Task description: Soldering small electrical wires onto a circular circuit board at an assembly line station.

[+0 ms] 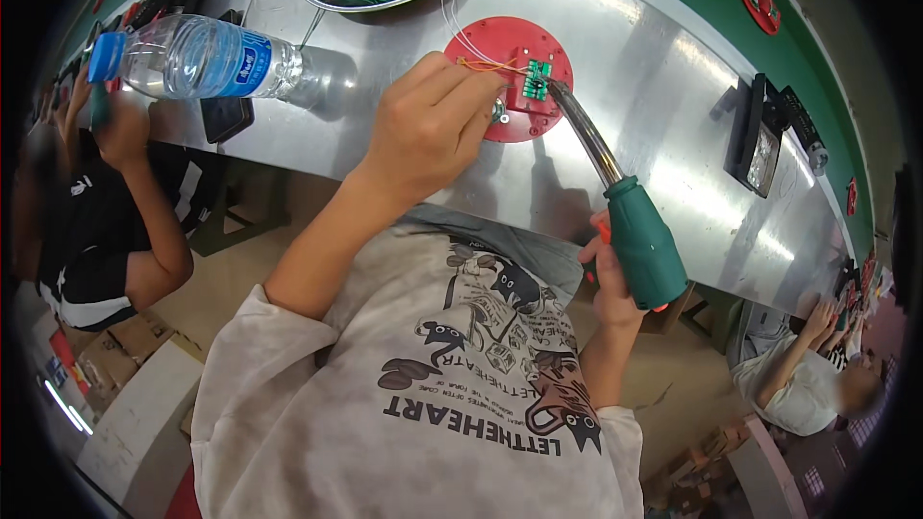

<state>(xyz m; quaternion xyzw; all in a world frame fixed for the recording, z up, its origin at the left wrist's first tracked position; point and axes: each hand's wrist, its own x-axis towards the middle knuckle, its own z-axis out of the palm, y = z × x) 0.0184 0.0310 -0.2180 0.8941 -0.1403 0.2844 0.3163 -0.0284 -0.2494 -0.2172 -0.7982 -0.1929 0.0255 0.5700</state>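
Note:
My left hand (428, 120) is closed in a pinch at the left side of a small green circuit board (536, 88), seemingly on a thin wire; its fingertips partly hide the end. The board sits on a red round plastic base (540, 34) that lies on the table. Orange and yellow wires (492, 65) run from beside that hand to the board. In my right hand (612, 288) is a soldering iron (646, 245) with a green handle, its metal tip at the board's right edge. A small round metal part (498, 113) shows below the left fingertips.
A metal bowl (385, 6) of green wires stands at the far edge. Left of my hands are a water bottle (197, 58) and a dark phone (228, 117). A black tray-like holder (761, 144) stands right on the metal table (663, 106). People sit at both sides.

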